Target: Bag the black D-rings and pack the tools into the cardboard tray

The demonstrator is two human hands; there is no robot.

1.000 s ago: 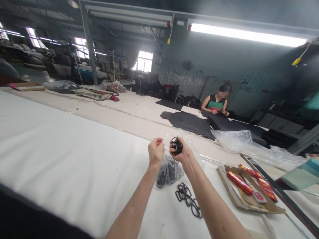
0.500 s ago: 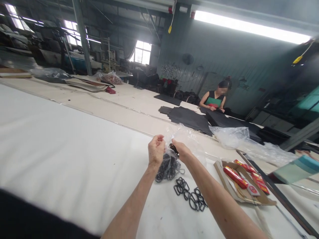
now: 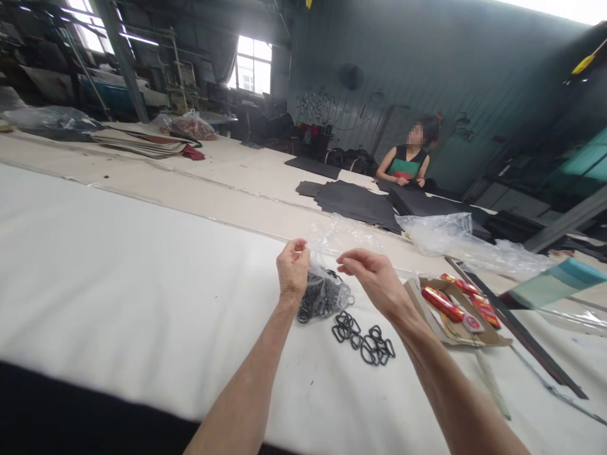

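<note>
My left hand point(image 3: 293, 273) pinches the gathered edge of a clear plastic bag point(image 3: 327, 296). Black D-shaped rings fill the bag's lower part, which rests on the white cloth point(image 3: 180, 284). To the right of the bag, my right hand point(image 3: 372, 278) hovers apart from it, fingers stretched out and thumb slightly separated, with nothing visible in them. Several loose black rings point(image 3: 377, 347) lie in a small cluster on the cloth below that hand. The bag's thin, crumpled upper part spreads away behind both hands.
A cardboard tray point(image 3: 474, 344) with red packets stands at the right, beside a long dark strip point(image 3: 526, 335). Black sheets point(image 3: 355, 203) and crumpled clear plastic point(image 3: 439, 234) lie across the table. A co-worker point(image 3: 408, 161) sits at the far side.
My right hand has come away from the bag's mouth, moving right with its fingers extended. My left hand still grips the bag. The view has tilted downward.
</note>
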